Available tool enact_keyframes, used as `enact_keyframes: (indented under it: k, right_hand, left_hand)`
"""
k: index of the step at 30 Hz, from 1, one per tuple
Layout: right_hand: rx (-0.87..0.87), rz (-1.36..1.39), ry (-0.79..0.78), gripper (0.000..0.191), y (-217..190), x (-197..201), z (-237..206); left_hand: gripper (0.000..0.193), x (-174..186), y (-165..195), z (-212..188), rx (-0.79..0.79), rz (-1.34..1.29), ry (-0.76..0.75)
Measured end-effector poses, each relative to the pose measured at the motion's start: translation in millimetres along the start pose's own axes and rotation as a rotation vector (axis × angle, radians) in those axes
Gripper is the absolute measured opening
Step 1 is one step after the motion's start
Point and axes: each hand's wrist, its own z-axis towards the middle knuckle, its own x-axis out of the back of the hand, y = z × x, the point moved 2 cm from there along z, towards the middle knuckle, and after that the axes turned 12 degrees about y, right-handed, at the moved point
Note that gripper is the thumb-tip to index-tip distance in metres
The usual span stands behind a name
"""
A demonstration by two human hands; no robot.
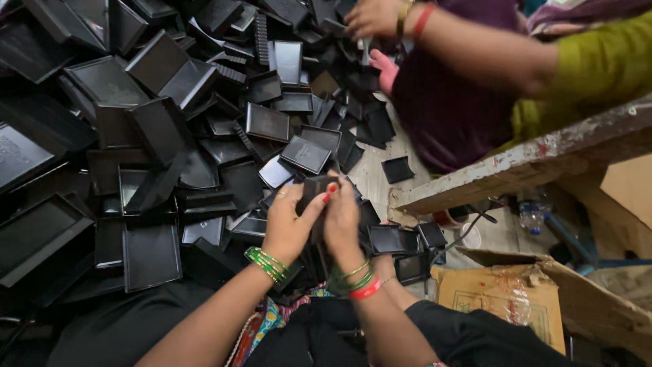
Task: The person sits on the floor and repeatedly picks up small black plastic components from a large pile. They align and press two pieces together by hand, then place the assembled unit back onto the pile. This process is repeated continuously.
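Fingers [319, 204] of both hands are closed around one small black plastic piece [316, 185], which is held up between them just above the near edge of the heap, close to the body, seemingly so that it can be turned and worked on under the eyes. The left hand [288, 228] is wrapped around the piece from the left, with its thumb pressed across the front, while the right hand [341, 221] is clenched on it from the right; green bangles [266, 264] are worn on the left wrist. A large heap of black plastic trays [149, 136] is spread over the floor [372, 178] to the left and ahead, the pieces lying tilted and overlapping as if tipped out loose. At the far edge of the heap, another person's hand [370, 17] is reaching into the pieces. A worn wooden plank [516, 166] is seen to the right, with a torn cardboard box [516, 299] below it.
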Motion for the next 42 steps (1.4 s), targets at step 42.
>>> enact_keyframes:
  k: [42]
  right_hand:
    - [-0.17, -0.71, 0.003, 0.036, 16.1, 70.2, 11.0]
  left_hand:
    - [0.066, -30.3, -60.8, 6.7, 0.537, -0.563, -0.109]
